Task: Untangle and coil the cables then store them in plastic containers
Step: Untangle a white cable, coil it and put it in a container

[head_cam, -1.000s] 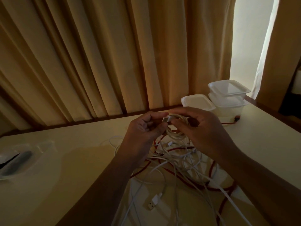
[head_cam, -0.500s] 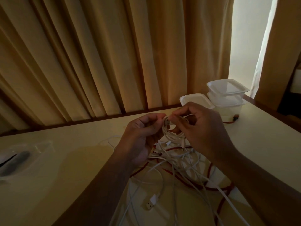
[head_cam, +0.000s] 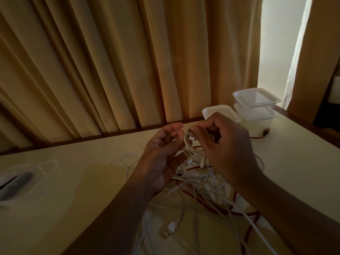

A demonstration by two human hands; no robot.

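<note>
My right hand [head_cam: 226,144] pinches a small coil of white cable [head_cam: 188,144] above the cable tangle [head_cam: 202,183] on the table [head_cam: 82,190]. My left hand [head_cam: 161,155] curls just beside the coil, and I cannot tell if it grips. Lidded plastic containers [head_cam: 255,100] stand behind.

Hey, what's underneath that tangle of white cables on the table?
A red cable loops beneath the white cables on the table. Where it runs under the right hand and the thickest tangle is covered.
</note>
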